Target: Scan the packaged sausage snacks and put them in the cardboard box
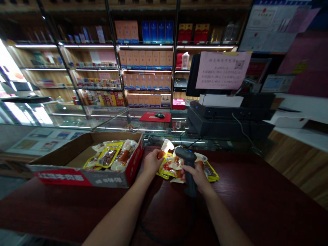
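My left hand (151, 162) is closed around a small sealed snack packet (165, 147) with a sausage in it, held just above the dark red counter (243, 198). My right hand (196, 176) grips the handle of a black handheld barcode scanner (188, 160), its head pointing toward the packet. Under both hands lies a small pile of yellow and clear snack packets (172, 168). To the left stands an open cardboard box (84, 172) with several more such packets (112, 155) inside.
A black cash register with a screen and a pink paper notice (222, 70) stands at the back right. Behind the counter runs a glass display case (115, 121) bearing a red mouse pad and mouse (159, 115). Lit shelves of boxed goods (146, 59) fill the back wall. The scanner cable (164, 235) loops over the counter.
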